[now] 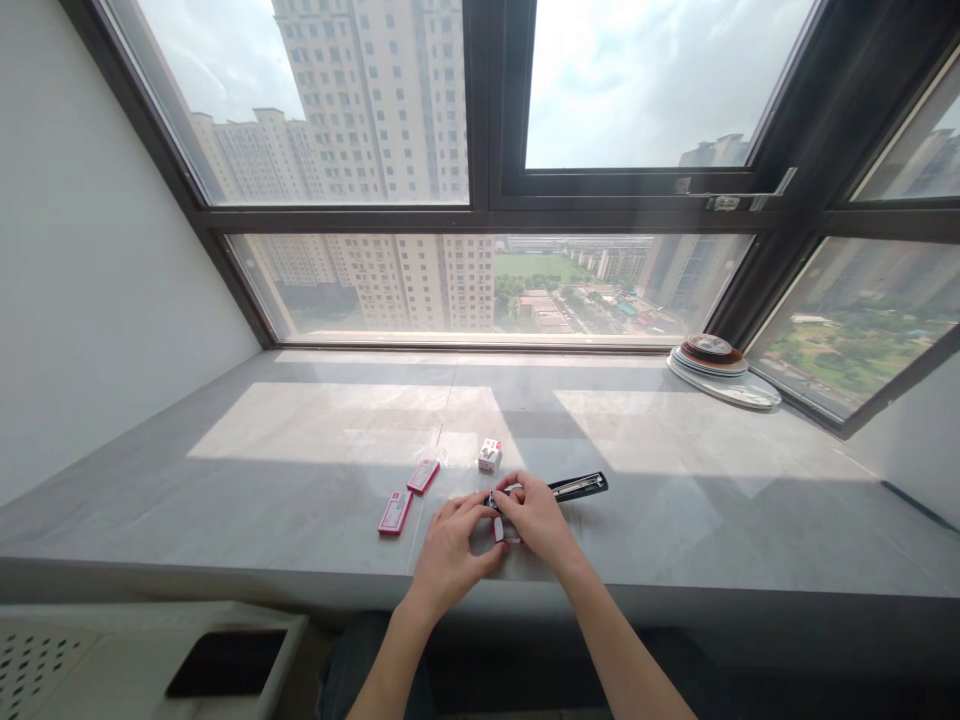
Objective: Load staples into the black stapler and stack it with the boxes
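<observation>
A black stapler (581,487) lies opened out on the grey sill, its silvery metal channel showing to the right of my hands. My left hand (448,545) curves around its near left end, with the fingertips on it and the thumb low beside a small pink-and-white box (499,530). My right hand (538,515) is closed in a pinch over the same end of the stapler. Whatever small piece may sit between those fingertips is hidden. The little box is partly covered by both hands.
Two flat pink-and-white boxes (395,513) (424,476) lie to the left. A small white box (490,455) stands behind my hands. Stacked plates (709,362) rest in the right corner by the window. The sill's front edge (225,570) runs close to me.
</observation>
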The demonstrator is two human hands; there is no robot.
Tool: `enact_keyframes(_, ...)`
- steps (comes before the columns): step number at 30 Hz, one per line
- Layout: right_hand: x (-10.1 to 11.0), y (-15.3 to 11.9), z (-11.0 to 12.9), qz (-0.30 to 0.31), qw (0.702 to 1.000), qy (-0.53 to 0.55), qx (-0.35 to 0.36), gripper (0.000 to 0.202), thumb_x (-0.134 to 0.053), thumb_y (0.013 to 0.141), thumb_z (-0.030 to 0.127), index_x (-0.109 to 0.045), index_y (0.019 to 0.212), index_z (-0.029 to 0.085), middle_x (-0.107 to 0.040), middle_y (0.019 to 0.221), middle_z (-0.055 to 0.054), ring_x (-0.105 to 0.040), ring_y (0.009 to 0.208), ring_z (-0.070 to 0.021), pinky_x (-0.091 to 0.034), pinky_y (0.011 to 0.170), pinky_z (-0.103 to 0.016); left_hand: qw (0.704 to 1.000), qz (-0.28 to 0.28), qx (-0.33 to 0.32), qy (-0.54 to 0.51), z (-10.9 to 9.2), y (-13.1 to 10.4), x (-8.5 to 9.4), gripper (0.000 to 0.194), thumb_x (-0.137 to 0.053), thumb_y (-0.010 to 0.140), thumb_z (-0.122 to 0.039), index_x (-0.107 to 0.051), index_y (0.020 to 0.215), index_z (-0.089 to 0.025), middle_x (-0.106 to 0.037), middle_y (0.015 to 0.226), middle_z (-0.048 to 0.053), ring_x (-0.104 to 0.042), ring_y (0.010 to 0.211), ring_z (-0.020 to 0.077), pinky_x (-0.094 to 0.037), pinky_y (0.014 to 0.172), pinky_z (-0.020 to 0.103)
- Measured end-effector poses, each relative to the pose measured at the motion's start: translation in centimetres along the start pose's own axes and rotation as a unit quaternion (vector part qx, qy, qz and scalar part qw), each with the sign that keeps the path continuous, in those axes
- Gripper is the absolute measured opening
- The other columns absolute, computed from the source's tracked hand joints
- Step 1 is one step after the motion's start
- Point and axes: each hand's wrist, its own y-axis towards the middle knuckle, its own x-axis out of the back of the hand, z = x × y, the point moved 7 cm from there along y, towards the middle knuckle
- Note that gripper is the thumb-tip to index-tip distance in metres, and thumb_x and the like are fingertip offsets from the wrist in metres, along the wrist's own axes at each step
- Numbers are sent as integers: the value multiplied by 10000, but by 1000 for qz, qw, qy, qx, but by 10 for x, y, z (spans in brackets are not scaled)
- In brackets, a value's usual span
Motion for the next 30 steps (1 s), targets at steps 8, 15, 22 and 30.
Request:
enact_keyframes(8,16,-10,43,56,983,-136,105,183,-633,905,399,-704,900,231,-552,592,46,-504,576,-127,-306,576,-241,1000,4,14,-3,5,1,1,320,-747,795,-357,-676,1107,-351,-574,1451,-46,-517,1301,285,-413,1095,473)
enact_keyframes(15,18,-31,42,187,949,-231,103,106,-663,867,307,-741,824,249,-650,682,14,-534,633,-141,-269,579,-247,1000,-3,6,-12,2,1,2,235,-710,831,-325,-679,1064,-337,-570,1450,-37,-511,1313,272,-394,1123,478)
enact_keyframes(22,71,-44,18,71,966,-244,40,215,-545,956,408,-649,880,237,-642,697,1,-553,654,-167,-292,588,-258,999,-46,11,-14,2,-9,16,284,-735,827,-367,-673,1096,-304,-626,1312,27,-546,1235,265,-451,1045,420)
enact_keyframes(30,63,-55,-17,61,970,-234,11,378,-428,1012,468,-534,748,218,-659,741,-16,-569,684,-172,-306,610,-263,990,-96,88,62,-13,-8,-10,319,-445,1019,-383,-620,789,-250,-675,823,27,-598,864,245,-423,813,404)
